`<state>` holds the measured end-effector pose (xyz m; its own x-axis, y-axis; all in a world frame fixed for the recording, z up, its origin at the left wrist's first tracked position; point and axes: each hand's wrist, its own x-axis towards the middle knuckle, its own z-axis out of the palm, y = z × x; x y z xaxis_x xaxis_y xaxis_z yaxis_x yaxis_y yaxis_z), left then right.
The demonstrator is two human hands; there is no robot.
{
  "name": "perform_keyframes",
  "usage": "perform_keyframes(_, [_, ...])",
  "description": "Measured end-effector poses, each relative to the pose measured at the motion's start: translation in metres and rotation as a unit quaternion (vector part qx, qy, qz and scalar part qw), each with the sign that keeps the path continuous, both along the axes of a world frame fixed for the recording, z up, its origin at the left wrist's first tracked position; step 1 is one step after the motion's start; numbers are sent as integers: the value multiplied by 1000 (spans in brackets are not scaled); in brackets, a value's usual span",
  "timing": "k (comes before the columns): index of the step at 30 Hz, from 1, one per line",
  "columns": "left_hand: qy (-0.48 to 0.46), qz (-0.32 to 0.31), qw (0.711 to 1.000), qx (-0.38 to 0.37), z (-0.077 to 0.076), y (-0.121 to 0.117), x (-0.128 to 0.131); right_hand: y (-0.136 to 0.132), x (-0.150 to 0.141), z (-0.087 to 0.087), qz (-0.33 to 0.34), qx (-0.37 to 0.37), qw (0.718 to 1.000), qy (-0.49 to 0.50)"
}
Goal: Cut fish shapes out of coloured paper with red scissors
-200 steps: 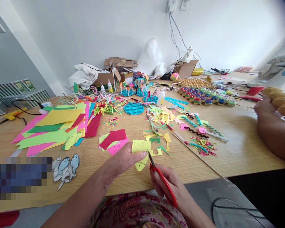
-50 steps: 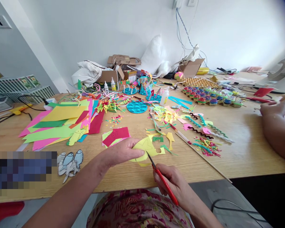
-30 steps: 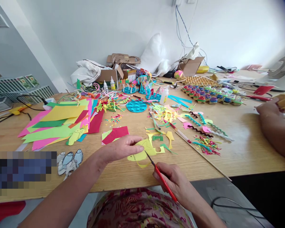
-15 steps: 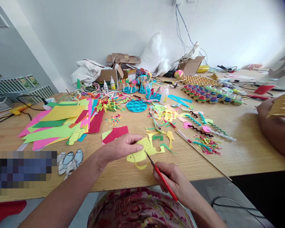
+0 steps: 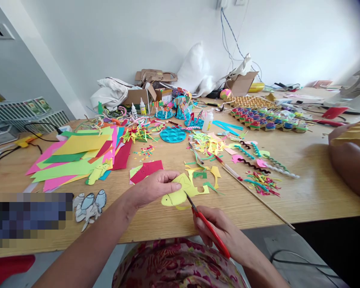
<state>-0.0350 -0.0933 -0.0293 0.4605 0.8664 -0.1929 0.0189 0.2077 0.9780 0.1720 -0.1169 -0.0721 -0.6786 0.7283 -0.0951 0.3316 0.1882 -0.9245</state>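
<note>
My left hand (image 5: 151, 187) pinches a yellow paper sheet (image 5: 180, 192) with a fish outline drawn on it, just above the near edge of the wooden table (image 5: 303, 192). My right hand (image 5: 219, 230) grips red-handled scissors (image 5: 205, 224), whose blades meet the lower edge of the yellow paper. Yellow and green offcuts (image 5: 204, 176) lie just beyond the sheet. A red paper piece (image 5: 147, 169) lies behind my left hand.
Coloured paper sheets (image 5: 75, 156) are stacked at left, grey fish cut-outs (image 5: 88, 202) near the front edge. A long wooden stick (image 5: 258, 198), twisted pipe cleaners (image 5: 258, 164), glue bottles (image 5: 208, 120), painted egg cartons (image 5: 264, 116) and boxes crowd the table. Another person's arm (image 5: 349, 160) rests at right.
The scissors have worked along the yellow paper's lower edge while my left hand turned the sheet. The thin curled strip under it has shortened. The other person's hand shifted a cardboard piece.
</note>
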Motion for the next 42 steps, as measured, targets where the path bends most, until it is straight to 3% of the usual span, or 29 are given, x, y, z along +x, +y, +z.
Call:
perform_keyframes(11, [-112, 133, 985, 0, -10, -11, 23, -9, -10, 3, -69, -91, 989, 97])
perform_keyframes(20, [-120, 147, 982, 13, -15, -20, 37, -16, -15, -7, -121, -103, 970, 184])
perform_keyframes(25, [-117, 138, 983, -36, -16, -19, 33, -16, -15, -13, -102, -109, 965, 214])
perform_keyframes(31, [-176, 174, 967, -63, -19, -19, 39, -15, -16, -19, -84, -118, 961, 237])
perform_keyframes(42, [-207, 228, 951, -30, -26, -22, 55, -12, -17, -16, -104, -115, 959, 237])
